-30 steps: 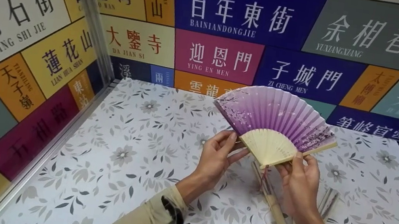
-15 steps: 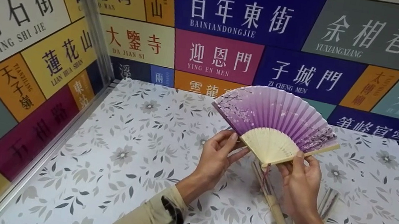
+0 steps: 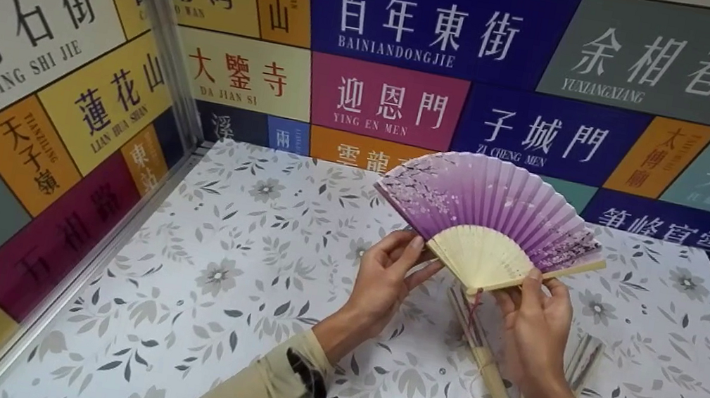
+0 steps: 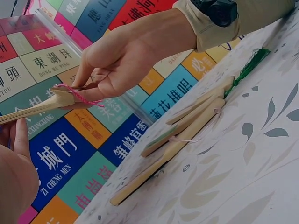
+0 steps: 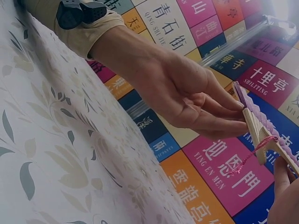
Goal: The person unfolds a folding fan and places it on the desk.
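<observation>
A folding fan (image 3: 493,203) is spread wide, with purple pleated leaf, printed blossoms and pale ribs. It is raised above the table, arc pointing away from the person. My left hand (image 3: 385,275) pinches its left outer rib between thumb and fingers. On the other side my right hand (image 3: 535,320) grips the right outer rib, thumb on top. From the pivot hangs a pink cord (image 5: 254,154), seen also in the head view. In the left wrist view the fan's ribs (image 4: 37,108) appear edge-on.
Below the right hand, folded fans (image 4: 184,128) lie side by side on the flower-patterned table (image 3: 222,320), one with a green tassel (image 4: 250,67). Panels with printed street names (image 3: 378,99) stand at the back and left, joined by a clear corner strip (image 3: 162,19).
The fan has tilted and spread very slightly, its right outer rib reaching a little further right. Both hands stay almost still.
</observation>
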`<state>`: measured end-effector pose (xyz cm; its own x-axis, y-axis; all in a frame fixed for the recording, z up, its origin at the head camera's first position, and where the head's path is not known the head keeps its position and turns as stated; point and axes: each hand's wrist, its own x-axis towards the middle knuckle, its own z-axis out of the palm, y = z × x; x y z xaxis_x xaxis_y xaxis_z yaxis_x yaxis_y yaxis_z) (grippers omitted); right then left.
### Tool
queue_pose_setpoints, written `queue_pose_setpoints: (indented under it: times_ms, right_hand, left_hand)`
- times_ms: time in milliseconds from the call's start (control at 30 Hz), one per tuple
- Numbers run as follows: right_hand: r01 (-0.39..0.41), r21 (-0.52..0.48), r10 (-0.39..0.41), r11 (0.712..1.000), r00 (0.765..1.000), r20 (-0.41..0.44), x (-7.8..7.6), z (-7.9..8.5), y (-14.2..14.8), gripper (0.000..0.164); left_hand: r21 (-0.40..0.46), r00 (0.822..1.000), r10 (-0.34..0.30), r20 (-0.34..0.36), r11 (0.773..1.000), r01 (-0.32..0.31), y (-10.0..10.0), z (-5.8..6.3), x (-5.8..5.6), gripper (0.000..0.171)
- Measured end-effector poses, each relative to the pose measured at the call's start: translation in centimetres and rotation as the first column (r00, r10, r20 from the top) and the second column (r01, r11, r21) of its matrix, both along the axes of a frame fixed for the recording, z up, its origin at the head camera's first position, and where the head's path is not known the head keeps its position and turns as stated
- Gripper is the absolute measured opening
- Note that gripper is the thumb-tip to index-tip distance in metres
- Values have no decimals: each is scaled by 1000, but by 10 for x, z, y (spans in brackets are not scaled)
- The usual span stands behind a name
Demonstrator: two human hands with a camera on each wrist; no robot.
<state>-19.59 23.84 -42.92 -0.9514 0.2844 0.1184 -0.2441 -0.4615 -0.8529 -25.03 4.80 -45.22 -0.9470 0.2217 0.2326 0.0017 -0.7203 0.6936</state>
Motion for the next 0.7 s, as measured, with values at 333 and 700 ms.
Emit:
queue_pose_setpoints:
  times_ms: [333, 700]
  right_hand:
    - [12, -9, -12, 1000, 1000, -3, -1, -2, -2, 36]
    - [17, -3, -17, 1000, 1000, -14, -1, -4, -2, 40]
  left_hand:
    - [-4, 998, 58, 18, 998, -58, 0, -2, -2, 31]
    - [-22, 994, 101, 43, 995, -100, -1, -3, -2, 31]
